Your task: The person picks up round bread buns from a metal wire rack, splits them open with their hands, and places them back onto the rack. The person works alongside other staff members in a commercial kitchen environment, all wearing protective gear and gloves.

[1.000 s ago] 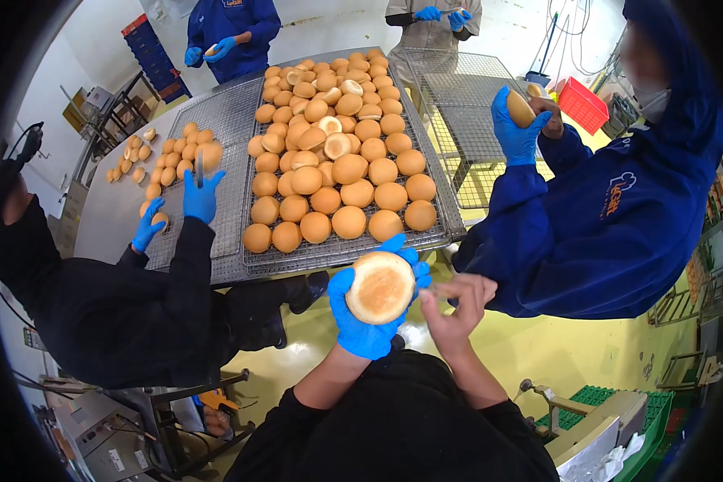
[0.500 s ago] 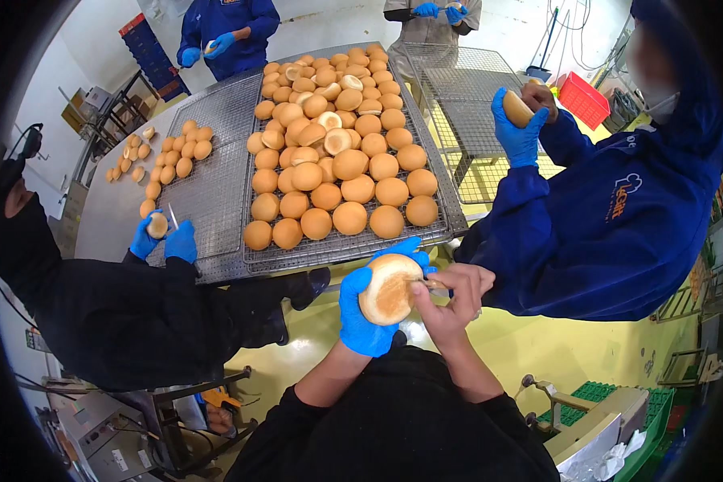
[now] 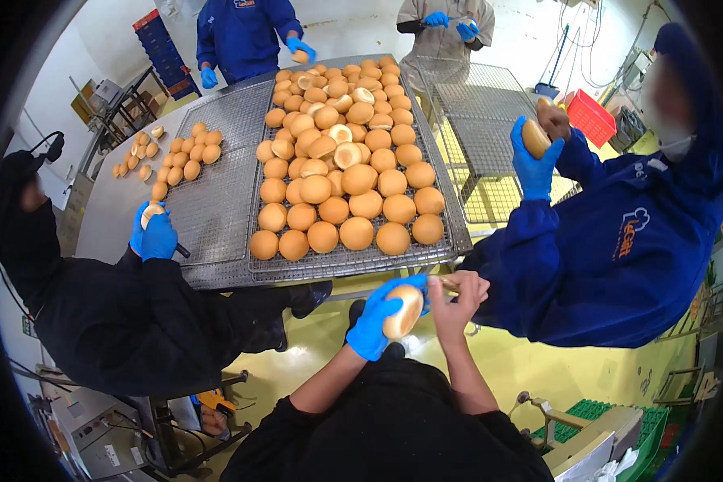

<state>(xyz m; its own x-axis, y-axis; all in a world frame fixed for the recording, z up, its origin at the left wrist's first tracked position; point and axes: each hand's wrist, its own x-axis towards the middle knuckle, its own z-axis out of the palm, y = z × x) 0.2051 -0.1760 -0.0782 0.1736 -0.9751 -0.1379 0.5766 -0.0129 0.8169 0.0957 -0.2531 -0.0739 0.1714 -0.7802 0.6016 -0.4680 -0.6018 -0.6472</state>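
Observation:
My left hand (image 3: 371, 325), in a blue glove, is closed round a round bread bun (image 3: 403, 313). The bun is tilted on edge, its pale underside turned to the right. My bare right hand (image 3: 459, 305) is just right of it, pinching a small tool with a tan handle (image 3: 448, 283). The tool's working end is hidden by my fingers and the left glove. Both hands are in front of the table's near edge. Beyond them, many golden-brown buns (image 3: 356, 234) lie on a wire rack (image 3: 446, 233), heaped in the middle; some show pale undersides.
Close on the right, a person in blue (image 3: 570, 241) holds a bun. At left, a person in black (image 3: 120, 313) works at the steel table (image 3: 108, 205) near smaller bun groups (image 3: 191, 170). Two more people stand across it. An equipment frame (image 3: 594, 442) is at lower right.
My left hand has turned the bun from facing me to edge-on. My right hand and the tool have drawn slightly away to the right. The far person in blue has reached toward the buns.

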